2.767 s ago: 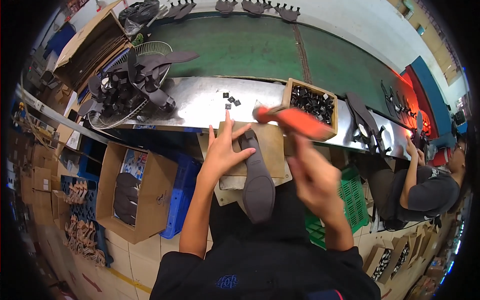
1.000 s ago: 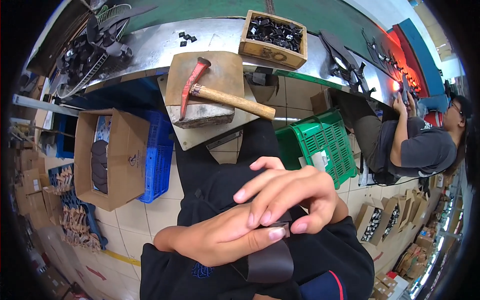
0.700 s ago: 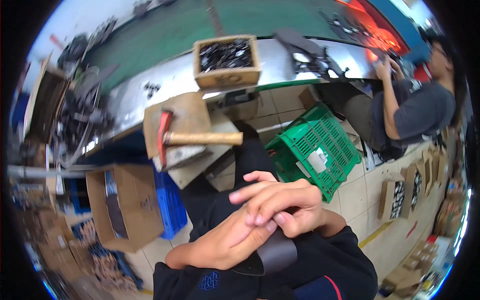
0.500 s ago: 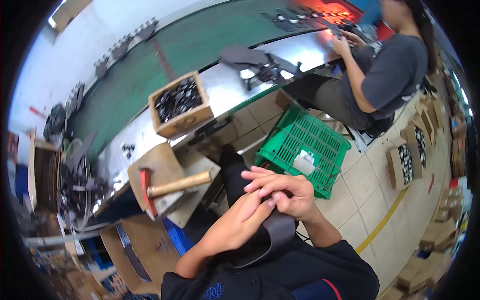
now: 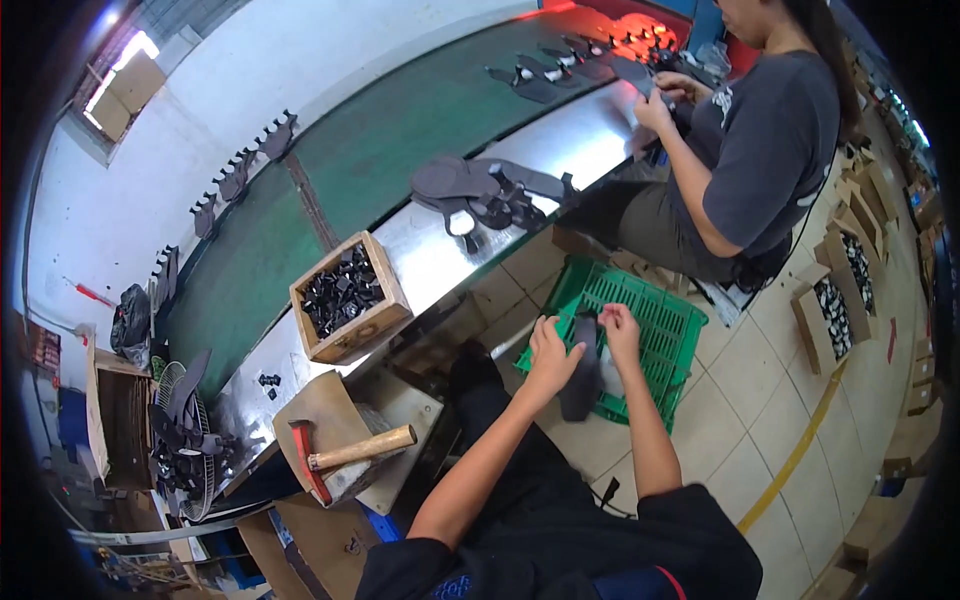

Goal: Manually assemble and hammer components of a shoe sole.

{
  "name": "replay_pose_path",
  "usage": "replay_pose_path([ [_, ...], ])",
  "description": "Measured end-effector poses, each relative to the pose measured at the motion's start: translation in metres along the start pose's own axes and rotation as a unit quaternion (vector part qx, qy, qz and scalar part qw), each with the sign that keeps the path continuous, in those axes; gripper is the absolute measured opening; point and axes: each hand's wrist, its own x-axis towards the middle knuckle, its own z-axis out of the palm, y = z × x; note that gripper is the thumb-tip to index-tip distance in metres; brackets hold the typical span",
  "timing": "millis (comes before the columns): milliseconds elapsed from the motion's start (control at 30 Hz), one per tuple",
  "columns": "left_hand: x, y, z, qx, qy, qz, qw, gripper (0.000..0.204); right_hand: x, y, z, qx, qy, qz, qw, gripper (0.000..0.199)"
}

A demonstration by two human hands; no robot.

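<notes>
Hammer (image 5: 345, 455), perhaps red-headed, on block (image 5: 325, 420)

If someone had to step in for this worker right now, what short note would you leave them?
Left hand: gripping the dark shoe sole on its left side.
Right hand: pinching the sole's top end.
The sole is held out over the green plastic crate on the floor, to the right of the bench.
The hammer with the red head and wooden handle lies on the work block, nobody touching it.
The wooden box of small black parts sits on the metal ledge beside the green belt.
Done: hammer set down, sole lifted clear of the block.
Left: sole not yet released.
</notes>
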Motion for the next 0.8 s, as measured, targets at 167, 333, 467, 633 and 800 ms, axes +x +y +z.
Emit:
replay_pose_path([
  [167,-0.045,-0.047,0.036,0.081,-0.162,-0.112,0.977,0.073,-0.024,0.022,0.032,-0.226,-0.017,-0.169,0.959,0.025],
  [333,-0.082,-0.044,0.003,0.047,-0.169,-0.055,0.983,0.069,-0.05,-0.023,0.048,-0.34,-0.041,-0.144,0.929,0.063],
  [467,-0.102,-0.04,-0.044,0.013,-0.145,-0.027,0.989,0.063,-0.061,-0.026,0.061,-0.419,-0.021,-0.088,0.903,0.073],
  [633,-0.141,-0.017,-0.121,-0.067,-0.141,-0.083,0.984,0.048,-0.049,-0.007,0.047,-0.226,0.023,-0.103,0.968,0.062],
  [800,-0.168,0.005,-0.173,-0.167,-0.143,-0.137,0.966,0.044,-0.029,-0.021,0.003,-0.336,0.081,-0.141,0.928,0.055],
])
